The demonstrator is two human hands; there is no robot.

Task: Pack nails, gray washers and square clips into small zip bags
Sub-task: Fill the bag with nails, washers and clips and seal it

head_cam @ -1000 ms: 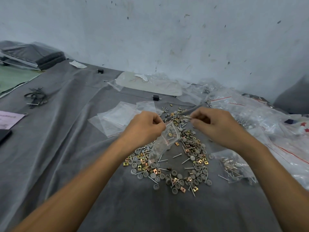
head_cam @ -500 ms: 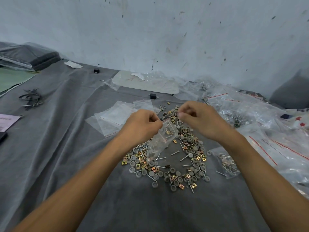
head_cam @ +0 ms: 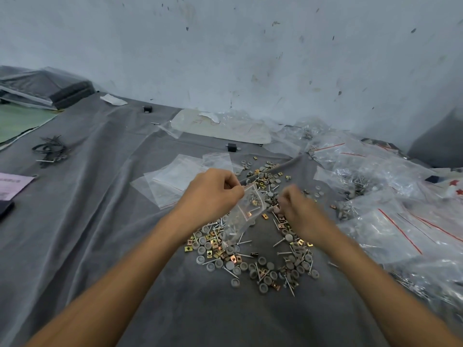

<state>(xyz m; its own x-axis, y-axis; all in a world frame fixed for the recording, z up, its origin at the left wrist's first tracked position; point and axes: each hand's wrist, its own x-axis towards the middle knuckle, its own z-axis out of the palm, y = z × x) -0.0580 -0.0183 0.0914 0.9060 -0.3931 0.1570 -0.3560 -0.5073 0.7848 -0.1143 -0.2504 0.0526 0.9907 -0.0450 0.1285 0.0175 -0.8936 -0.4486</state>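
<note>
My left hand [head_cam: 213, 194] pinches the top edge of a small clear zip bag [head_cam: 241, 216], which hangs tilted over the pile and holds some nails and a few brass clips. My right hand [head_cam: 298, 211] is blurred, with curled fingers low over the right side of the pile, a little right of the bag. I cannot see what its fingertips hold. The pile [head_cam: 263, 266] of loose nails, gray washers and brass square clips is spread on the gray cloth below both hands.
Empty zip bags [head_cam: 175, 179] lie flat left of the pile. Several filled bags with red strips [head_cam: 390, 221] are heaped along the right. A black wire bundle [head_cam: 51, 151] and a pink paper [head_cam: 12, 184] lie far left. The wall stands close behind.
My right hand left the bag's mouth and dropped down and right onto the pile. My left hand kept hold of the bag in about the same spot.
</note>
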